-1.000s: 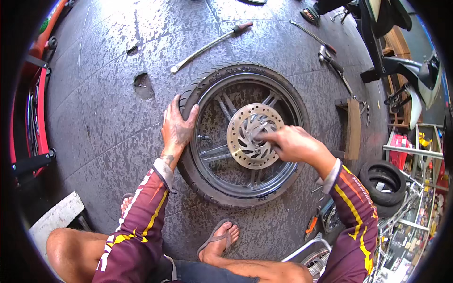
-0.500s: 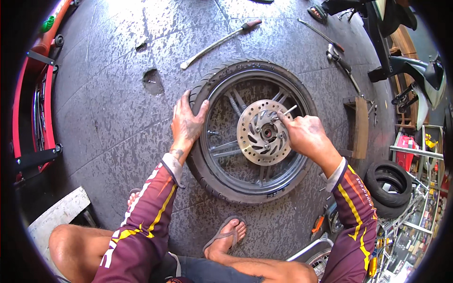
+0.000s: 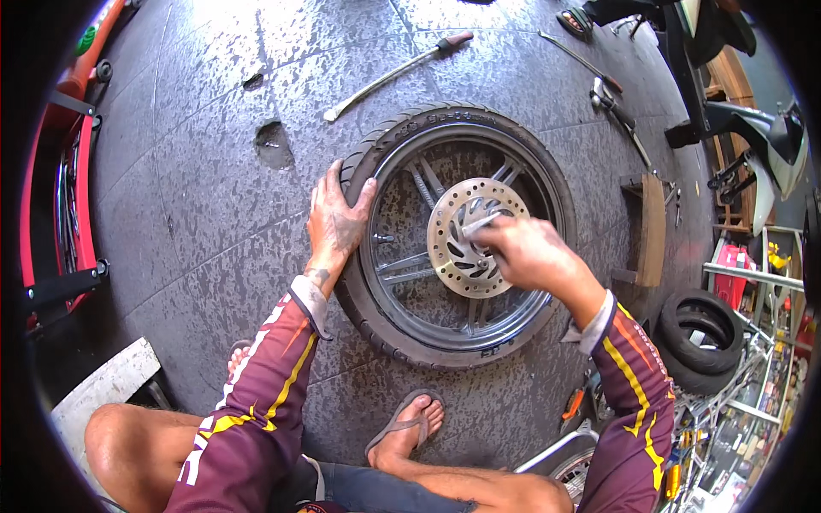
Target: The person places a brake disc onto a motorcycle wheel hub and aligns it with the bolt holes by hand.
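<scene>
A spoked motorcycle wheel lies flat on the floor, its black tyre round a dark rim. At its hub sits a silver brake disc with small holes round its edge. My left hand grips the tyre's left side, fingers over the tread and thumb toward the rim. Over the disc, my right hand is closed round a slim silver metal tool, which juts past the fingers to the upper left. Motion blurs this hand, and it hides the hub and the tool's other end.
Beyond the wheel lies a long screwdriver-like lever; a second lever and a ratchet-like tool are farther right. A wooden block and stacked tyres stand right. A red tool trolley is left, a white stool nearer.
My right hand has swung left and slightly down over the disc, and the tool's bar now points upper left instead of upper right. My left hand stays on the tyre.
</scene>
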The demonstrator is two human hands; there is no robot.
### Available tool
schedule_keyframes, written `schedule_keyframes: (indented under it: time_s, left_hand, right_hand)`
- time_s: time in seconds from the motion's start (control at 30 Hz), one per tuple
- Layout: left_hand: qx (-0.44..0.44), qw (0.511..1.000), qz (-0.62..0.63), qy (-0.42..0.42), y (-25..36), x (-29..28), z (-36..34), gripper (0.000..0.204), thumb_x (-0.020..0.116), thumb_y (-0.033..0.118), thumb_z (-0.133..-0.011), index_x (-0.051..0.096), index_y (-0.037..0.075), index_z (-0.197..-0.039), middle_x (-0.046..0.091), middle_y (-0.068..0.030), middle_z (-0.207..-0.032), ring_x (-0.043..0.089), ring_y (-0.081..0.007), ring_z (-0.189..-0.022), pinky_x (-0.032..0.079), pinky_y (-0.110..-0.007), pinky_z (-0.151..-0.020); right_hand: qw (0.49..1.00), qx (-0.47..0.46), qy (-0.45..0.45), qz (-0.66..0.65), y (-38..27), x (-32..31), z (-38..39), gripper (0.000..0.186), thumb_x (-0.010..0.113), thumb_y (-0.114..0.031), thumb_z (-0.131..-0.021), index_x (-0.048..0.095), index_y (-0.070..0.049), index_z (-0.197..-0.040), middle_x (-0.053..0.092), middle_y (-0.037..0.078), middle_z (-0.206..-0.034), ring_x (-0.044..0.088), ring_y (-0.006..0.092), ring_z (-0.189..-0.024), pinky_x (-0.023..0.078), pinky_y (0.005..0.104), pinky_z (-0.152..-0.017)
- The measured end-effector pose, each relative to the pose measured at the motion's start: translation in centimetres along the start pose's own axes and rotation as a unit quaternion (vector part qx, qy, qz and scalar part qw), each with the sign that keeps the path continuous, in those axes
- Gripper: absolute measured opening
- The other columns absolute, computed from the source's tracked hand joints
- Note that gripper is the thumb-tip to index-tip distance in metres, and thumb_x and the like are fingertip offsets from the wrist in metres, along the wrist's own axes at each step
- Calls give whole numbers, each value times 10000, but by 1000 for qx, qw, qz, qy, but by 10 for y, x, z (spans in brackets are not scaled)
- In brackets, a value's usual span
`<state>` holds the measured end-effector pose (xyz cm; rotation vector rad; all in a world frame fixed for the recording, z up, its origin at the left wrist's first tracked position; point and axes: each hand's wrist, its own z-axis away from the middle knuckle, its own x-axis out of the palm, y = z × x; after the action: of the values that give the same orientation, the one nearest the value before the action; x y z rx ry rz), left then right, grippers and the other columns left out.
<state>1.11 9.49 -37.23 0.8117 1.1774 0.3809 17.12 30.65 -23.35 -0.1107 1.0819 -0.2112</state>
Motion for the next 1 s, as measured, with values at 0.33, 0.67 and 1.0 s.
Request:
schedule_keyframes:
  time_s: [0.33,0.67,1.0]
  left_hand:
    - [14,1000,-10,16,-2,-1,0,674,627,499,-931,470,66,-1424,580,-215,-1324,569,-379,-1228,455,-448,-1030]
    - [14,999,-18,26,0,2,2,666,632,499,-928,477,83,-1425,584,-211,-1331,584,-379,-1220,466,-453,-1020]
    - [19,1000,-2,8,-2,4,1,720,620,532,-920,456,51,-1431,569,-200,-1325,535,-375,-1243,450,-464,-1029]
  right_hand:
    - [981,87,-94,146,23,-23,-2,204,623,-149,-732,770,-35,-815,724,236,-866,740,346,-841,590,427,-771]
    - [985,32,-153,75,13,-27,-13,251,609,-144,-776,772,-68,-951,740,191,-947,733,319,-917,581,411,-830]
    - [966,166,106,168,73,-6,8,476,574,-88,-822,729,-337,-1197,688,110,-959,725,302,-841,582,434,-781]
